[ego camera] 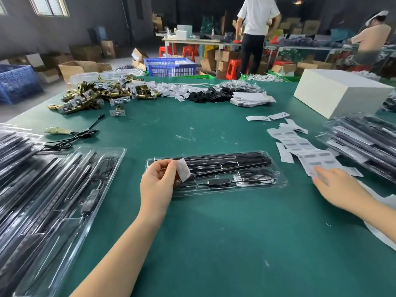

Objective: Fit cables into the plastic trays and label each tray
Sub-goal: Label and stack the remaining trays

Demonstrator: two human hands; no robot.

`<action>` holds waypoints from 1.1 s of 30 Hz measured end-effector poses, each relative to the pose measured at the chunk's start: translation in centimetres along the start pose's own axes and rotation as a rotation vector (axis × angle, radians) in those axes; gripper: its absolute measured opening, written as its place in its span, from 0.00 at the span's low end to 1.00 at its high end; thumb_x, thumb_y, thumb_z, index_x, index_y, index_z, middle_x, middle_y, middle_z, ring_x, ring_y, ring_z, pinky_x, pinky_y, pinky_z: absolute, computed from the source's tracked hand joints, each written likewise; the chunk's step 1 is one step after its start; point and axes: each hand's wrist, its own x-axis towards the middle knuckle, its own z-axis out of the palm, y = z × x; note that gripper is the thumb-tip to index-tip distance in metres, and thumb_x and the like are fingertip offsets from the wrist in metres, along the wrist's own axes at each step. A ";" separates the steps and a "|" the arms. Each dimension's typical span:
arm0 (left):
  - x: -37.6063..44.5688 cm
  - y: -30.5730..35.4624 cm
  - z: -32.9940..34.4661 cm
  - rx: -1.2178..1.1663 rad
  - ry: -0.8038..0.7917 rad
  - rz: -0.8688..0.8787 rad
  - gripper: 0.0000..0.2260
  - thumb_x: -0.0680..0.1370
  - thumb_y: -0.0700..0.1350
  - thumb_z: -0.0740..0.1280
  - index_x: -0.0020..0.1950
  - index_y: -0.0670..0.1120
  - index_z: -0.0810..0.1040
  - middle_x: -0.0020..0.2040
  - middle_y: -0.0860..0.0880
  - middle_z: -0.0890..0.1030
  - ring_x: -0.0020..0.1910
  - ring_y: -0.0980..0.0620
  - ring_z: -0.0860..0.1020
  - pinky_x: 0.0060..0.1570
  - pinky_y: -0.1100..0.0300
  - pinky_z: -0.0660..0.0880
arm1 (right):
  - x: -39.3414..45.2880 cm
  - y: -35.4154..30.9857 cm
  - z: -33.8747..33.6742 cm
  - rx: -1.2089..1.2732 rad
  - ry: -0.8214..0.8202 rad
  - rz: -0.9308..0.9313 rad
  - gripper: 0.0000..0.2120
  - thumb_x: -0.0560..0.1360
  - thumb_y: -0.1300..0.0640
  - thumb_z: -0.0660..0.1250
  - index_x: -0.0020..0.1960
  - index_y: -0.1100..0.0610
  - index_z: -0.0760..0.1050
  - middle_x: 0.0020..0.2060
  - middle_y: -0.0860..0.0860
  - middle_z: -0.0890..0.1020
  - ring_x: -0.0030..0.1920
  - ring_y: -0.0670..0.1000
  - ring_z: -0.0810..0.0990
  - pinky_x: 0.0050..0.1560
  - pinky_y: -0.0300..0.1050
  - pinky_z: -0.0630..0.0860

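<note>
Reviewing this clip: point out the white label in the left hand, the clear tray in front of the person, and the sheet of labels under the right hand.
white label (183, 169): head view, middle of its face.
clear tray (280, 185): head view, right rim.
sheet of labels (308, 151): head view, middle, beyond the fingers.

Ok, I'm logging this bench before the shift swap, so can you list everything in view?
Clear plastic tray: one, holding black cables, table centre.
White label: one, over the tray's left end.
Label sheets: loose pile, white and grey, right of the tray.
Filled trays: stack, clear with black contents, left edge.
More filled trays: stack, right edge.
Brass hardware: heap, far left.
Loose black cable: one, left of centre.
White box: one, far right.
Blue crates: two, on the floor beyond.
Green table: one.
People: two, background.
Left hand: pinches the label.
Right hand: flat on the label sheets.
</note>
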 end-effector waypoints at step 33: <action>1.1 0.1 -1.0 0.695 0.054 0.975 0.02 0.74 0.42 0.73 0.45 0.44 0.84 0.46 0.51 0.83 0.46 0.49 0.80 0.47 0.52 0.77 | -9.0 -25.9 5.6 1.280 0.159 -0.426 0.19 0.72 0.33 0.62 0.39 0.47 0.80 0.32 0.43 0.81 0.34 0.42 0.75 0.34 0.37 0.70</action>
